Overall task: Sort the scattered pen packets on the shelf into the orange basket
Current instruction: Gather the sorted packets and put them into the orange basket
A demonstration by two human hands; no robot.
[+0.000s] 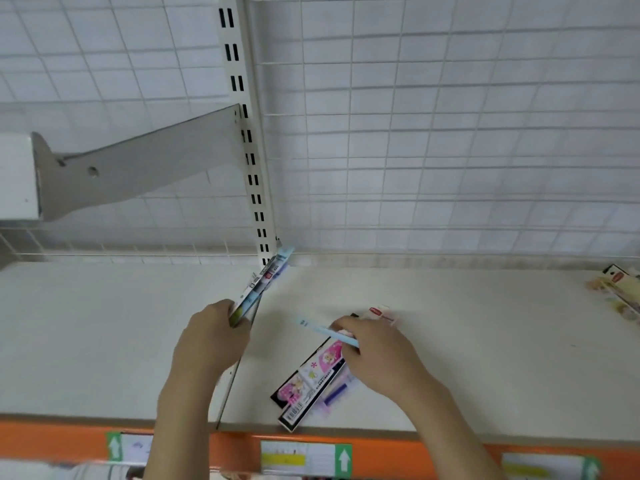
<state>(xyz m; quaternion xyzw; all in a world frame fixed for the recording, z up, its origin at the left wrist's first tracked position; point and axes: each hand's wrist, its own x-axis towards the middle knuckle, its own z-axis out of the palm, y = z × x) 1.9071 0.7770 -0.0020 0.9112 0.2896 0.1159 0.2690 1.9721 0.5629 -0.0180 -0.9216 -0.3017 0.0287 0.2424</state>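
The shelf [104, 341] is off-white with an orange front strip [239, 448] carrying white price labels [304, 459] that have green panels with white arrows and a yellow band. The wire grid backing [450, 133] is white. One pen packet [311, 379] shows pink cartoon figures, a black edge and a barcode. Another packet [258, 289] is pale blue, and a third [329, 332] pale blue too. A cream packet [616, 292] lies at far right.

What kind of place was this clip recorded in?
Most likely a shop aisle, probably stationery. A white display shelf has an orange front strip with price labels, a wire-grid back panel stands behind it, and both hands, left hand and right hand, hold retail pen packets.
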